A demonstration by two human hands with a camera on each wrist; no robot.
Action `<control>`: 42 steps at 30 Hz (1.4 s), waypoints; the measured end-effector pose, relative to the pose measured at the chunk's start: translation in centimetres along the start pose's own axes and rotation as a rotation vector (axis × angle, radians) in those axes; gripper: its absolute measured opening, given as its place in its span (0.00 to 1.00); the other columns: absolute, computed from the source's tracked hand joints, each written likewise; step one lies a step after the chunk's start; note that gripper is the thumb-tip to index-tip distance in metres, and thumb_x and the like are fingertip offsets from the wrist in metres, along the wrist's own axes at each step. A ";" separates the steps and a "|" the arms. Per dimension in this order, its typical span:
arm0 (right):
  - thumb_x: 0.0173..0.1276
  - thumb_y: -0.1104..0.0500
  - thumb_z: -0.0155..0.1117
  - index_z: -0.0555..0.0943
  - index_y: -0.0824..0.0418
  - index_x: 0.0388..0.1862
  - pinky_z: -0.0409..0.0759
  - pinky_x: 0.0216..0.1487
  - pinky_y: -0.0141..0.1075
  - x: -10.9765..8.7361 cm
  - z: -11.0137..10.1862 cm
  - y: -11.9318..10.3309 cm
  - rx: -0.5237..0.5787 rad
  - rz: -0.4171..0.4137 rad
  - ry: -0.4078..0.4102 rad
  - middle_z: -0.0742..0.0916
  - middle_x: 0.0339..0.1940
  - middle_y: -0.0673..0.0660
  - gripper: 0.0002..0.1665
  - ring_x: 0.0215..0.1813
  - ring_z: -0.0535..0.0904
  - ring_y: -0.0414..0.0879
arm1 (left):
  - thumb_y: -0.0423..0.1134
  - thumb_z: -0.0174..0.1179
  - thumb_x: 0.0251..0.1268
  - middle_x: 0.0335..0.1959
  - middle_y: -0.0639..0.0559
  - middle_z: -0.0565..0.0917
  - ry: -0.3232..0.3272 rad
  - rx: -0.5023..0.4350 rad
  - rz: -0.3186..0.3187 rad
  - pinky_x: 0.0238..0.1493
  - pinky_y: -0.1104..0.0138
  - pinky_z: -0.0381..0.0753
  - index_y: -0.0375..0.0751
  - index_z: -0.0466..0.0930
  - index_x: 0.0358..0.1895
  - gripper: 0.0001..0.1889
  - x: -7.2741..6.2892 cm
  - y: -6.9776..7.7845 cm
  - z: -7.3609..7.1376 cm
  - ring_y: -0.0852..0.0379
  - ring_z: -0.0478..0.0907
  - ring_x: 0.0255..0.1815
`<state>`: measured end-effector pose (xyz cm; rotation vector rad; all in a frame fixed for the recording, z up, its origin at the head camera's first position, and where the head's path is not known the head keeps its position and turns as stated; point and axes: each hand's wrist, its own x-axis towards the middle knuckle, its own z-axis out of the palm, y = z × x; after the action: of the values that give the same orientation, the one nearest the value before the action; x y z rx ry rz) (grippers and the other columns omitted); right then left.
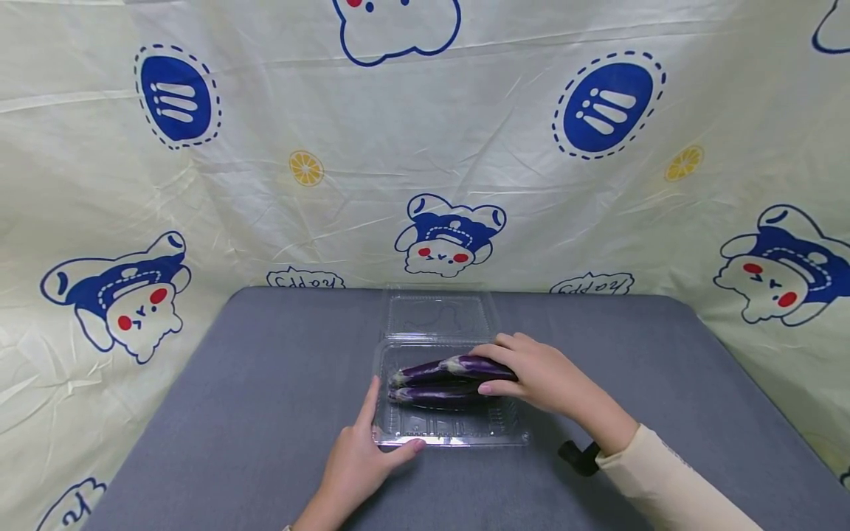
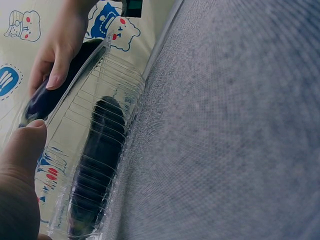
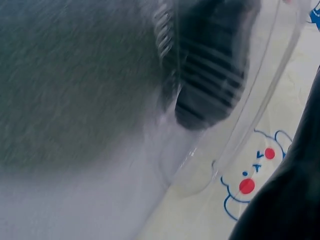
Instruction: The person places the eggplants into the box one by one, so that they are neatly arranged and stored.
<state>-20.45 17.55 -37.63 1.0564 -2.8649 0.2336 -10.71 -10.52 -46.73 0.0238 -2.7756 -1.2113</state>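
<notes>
A clear plastic clamshell box (image 1: 451, 436) lies on the table with its lid (image 1: 438, 313) folded back. Inside, purple eggplants (image 1: 434, 398) lie side by side, pale stem ends leftward; one eggplant (image 2: 100, 160) shows through the ribbed wall. My right hand (image 1: 531, 372) grips an eggplant (image 1: 474, 366) over the right part of the box, thumb on the near side. At the front left corner, my left hand (image 1: 361, 457) touches the box, with index finger along the left side and thumb by the front rim. In the right wrist view, an eggplant (image 3: 210, 75) appears dark behind clear plastic.
The grey cloth-covered table (image 1: 279, 369) surrounds the box. Behind it hangs a pale curtain (image 1: 358, 133) printed with cartoon figures. A small black object (image 1: 579, 457) sits beneath my right wrist.
</notes>
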 end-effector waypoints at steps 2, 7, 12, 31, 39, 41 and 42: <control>0.65 0.34 0.63 0.77 0.44 0.65 0.77 0.43 0.42 0.4 0.1 -0.5 -0.003 -0.012 -0.004 0.82 0.45 0.45 0.32 0.45 0.75 0.41 | 0.70 0.72 0.42 0.10 0.63 0.57 0.001 0.000 0.000 0.18 0.69 0.58 0.57 0.46 0.81 0.63 0.0 0.0 0.0 0.65 0.52 0.15; 0.66 0.34 0.62 0.77 0.44 0.65 0.77 0.43 0.42 1.0 0.5 -1.7 0.000 -0.038 -0.015 0.82 0.45 0.45 0.31 0.46 0.75 0.41 | 0.70 0.71 0.42 0.10 0.63 0.59 0.006 0.007 0.007 0.21 0.68 0.63 0.57 0.46 0.81 0.63 0.0 0.0 0.0 0.64 0.58 0.16; 0.67 0.31 0.57 0.77 0.42 0.64 0.77 0.43 0.41 1.5 1.1 -2.5 -0.009 -0.086 -0.019 0.82 0.45 0.44 0.31 0.45 0.75 0.40 | 0.70 0.71 0.43 0.10 0.63 0.60 0.001 0.005 0.013 0.22 0.68 0.65 0.57 0.46 0.81 0.62 0.1 -0.1 0.0 0.64 0.59 0.16; 0.68 0.31 0.56 0.76 0.41 0.65 0.77 0.40 0.37 2.7 2.3 -5.1 -0.045 -0.194 -0.091 0.82 0.46 0.45 0.31 0.42 0.74 0.40 | 0.70 0.71 0.43 0.11 0.59 0.65 0.008 0.010 0.015 0.25 0.66 0.68 0.56 0.46 0.81 0.62 0.1 -0.2 0.0 0.60 0.64 0.19; 0.68 0.32 0.58 0.76 0.43 0.64 0.81 0.49 0.43 3.0 3.3 -5.6 -0.046 -0.235 -0.098 0.84 0.52 0.47 0.30 0.48 0.79 0.44 | 0.69 0.72 0.43 0.11 0.60 0.61 -0.004 0.007 0.006 0.22 0.67 0.64 0.56 0.46 0.81 0.62 0.1 -0.1 0.0 0.61 0.61 0.18; 0.68 0.32 0.58 0.76 0.43 0.64 0.81 0.50 0.43 3.0 3.5 -5.7 -0.054 -0.245 -0.099 0.84 0.52 0.47 0.30 0.48 0.79 0.44 | 0.69 0.71 0.44 0.12 0.60 0.61 -0.005 0.009 0.008 0.22 0.67 0.64 0.56 0.46 0.81 0.62 0.1 -0.1 0.0 0.61 0.61 0.18; 0.68 0.32 0.57 0.76 0.43 0.65 0.81 0.50 0.43 3.0 3.7 -5.7 -0.064 -0.251 -0.100 0.84 0.51 0.47 0.30 0.49 0.80 0.44 | 0.69 0.71 0.44 0.12 0.60 0.61 -0.006 0.010 0.008 0.22 0.67 0.64 0.56 0.46 0.81 0.62 0.1 -0.1 0.0 0.61 0.61 0.18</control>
<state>-19.08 10.70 -40.22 1.4356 -2.7641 0.0737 -10.81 -10.64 -46.78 0.0103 -2.7840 -1.1973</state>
